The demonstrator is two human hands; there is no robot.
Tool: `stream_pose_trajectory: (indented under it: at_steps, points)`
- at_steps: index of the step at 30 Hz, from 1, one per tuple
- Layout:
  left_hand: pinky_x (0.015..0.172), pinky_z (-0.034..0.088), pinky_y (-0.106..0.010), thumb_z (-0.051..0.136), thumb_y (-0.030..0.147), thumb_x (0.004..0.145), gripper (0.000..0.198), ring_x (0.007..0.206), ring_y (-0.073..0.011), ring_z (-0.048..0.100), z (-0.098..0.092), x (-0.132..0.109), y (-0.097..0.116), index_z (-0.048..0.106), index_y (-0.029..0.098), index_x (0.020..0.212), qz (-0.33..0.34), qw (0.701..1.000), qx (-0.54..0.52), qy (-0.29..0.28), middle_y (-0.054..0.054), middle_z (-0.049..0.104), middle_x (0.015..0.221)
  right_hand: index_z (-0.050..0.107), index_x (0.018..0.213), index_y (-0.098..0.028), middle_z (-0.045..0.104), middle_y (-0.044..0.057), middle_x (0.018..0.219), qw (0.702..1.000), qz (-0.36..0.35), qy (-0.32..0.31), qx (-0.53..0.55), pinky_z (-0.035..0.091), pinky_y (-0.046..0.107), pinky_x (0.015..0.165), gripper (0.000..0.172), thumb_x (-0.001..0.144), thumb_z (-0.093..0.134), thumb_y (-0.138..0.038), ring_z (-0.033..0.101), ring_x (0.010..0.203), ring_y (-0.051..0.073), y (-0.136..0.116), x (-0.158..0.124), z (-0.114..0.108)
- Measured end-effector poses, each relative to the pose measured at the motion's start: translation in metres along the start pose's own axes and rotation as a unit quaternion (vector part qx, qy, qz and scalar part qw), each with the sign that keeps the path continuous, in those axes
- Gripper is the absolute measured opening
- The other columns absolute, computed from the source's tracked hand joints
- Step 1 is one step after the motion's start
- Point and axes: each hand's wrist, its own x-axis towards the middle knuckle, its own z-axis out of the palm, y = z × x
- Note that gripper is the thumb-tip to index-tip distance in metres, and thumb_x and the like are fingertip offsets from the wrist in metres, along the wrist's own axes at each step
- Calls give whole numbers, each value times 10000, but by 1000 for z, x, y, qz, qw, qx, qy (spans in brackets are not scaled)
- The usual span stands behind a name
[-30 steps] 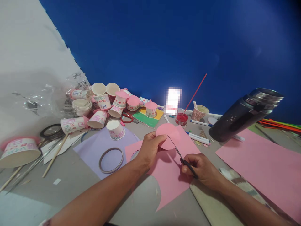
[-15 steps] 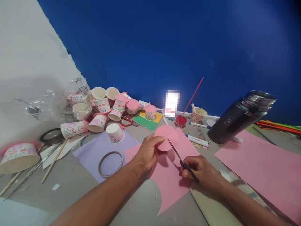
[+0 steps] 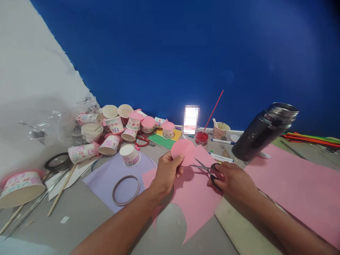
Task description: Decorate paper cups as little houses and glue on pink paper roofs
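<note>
My left hand (image 3: 168,170) pinches the left edge of a pink paper circle (image 3: 186,150), thumb on top. A line runs from the circle's middle toward its edge. In my right hand (image 3: 227,177) are dark-handled scissors (image 3: 205,165), their blades spread apart just right of the circle's lower edge. Below both hands lies a pink paper sheet (image 3: 196,198) with a rounded piece cut out of its near side. A grey ring (image 3: 113,191) rests on a lilac sheet (image 3: 99,177) to the left, near a drawn-on paper cup (image 3: 130,156).
Decorated paper cups (image 3: 114,125) are piled at the back left. A dark flask (image 3: 261,132) leans at the right, beside another pink sheet (image 3: 294,191). Behind my hands are a red paint pot (image 3: 202,139) with a stick, a patterned cup (image 3: 221,131) and markers (image 3: 221,157).
The scissors have opened and swung from a steep slant over the circle to a flatter angle at its right. My left hand has shifted the circle slightly left.
</note>
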Motion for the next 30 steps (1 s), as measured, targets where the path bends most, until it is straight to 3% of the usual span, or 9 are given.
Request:
stream_pose_trajectory:
  at_steps: [3, 6, 10, 13, 18, 23, 27, 30]
  points:
    - [469, 393, -233, 780, 361, 678, 274, 475, -118, 560, 3, -4, 0, 612, 165, 769, -8, 1000, 9, -5, 7, 610, 559, 747, 1054, -221, 693, 120, 1036, 998, 32, -50, -34, 442, 360, 795, 238, 902, 685, -393, 652, 989, 308, -5, 0, -4]
    - [525, 464, -253, 787, 347, 677, 295, 574, -159, 657, 5, -6, -4, 656, 143, 844, -15, 1000, 11, -6, -40, 693, 696, 756, 1032, -225, 651, 137, 1114, 997, 32, -58, -33, 406, 331, 722, 219, 890, 695, -380, 648, 941, 280, -6, 1, -7]
    - [466, 386, -219, 782, 335, 702, 267, 520, -120, 597, 4, -6, -12, 646, 143, 827, -25, 999, 15, -18, -37, 689, 670, 634, 848, -204, 700, 71, 884, 989, 76, -102, 79, 342, 290, 611, 44, 847, 658, -242, 635, 732, 200, 0, 6, -6]
    - [459, 382, -205, 779, 334, 724, 254, 511, -109, 579, 3, -6, -18, 643, 149, 833, -25, 999, 5, -39, -26, 682, 630, 473, 813, -231, 733, 15, 762, 972, 93, -119, 181, 340, 259, 590, 191, 775, 643, -151, 651, 702, 181, 6, 11, -5]
    - [502, 521, -265, 809, 323, 682, 294, 507, -148, 621, 7, -11, -18, 679, 121, 852, -75, 996, 2, -50, -61, 710, 610, 380, 719, -241, 754, -3, 733, 966, 78, -124, 215, 351, 244, 582, 245, 748, 580, -101, 671, 691, 162, 9, 13, -8]
    - [544, 605, -338, 857, 307, 641, 403, 613, -218, 706, 10, -13, -17, 722, 106, 963, -118, 991, -24, -58, -79, 746, 693, 450, 701, -227, 734, 11, 740, 975, 68, -99, 188, 313, 272, 586, 201, 756, 616, -128, 601, 669, 170, 9, 13, -7]
    - [498, 561, -267, 876, 282, 650, 392, 596, -183, 705, 11, -13, -18, 724, 113, 968, -100, 993, -36, -58, -95, 775, 800, 606, 697, -208, 718, 24, 760, 978, 28, -109, 177, 339, 288, 638, 124, 787, 600, -123, 590, 701, 182, 8, 12, -10]
    - [495, 545, -249, 889, 268, 647, 397, 586, -176, 707, 11, -13, -19, 714, 120, 971, -102, 992, -59, -53, -74, 761, 765, 671, 764, -210, 727, 22, 773, 975, 2, -126, 182, 358, 288, 645, 122, 808, 593, -127, 610, 706, 183, 7, 10, -16]
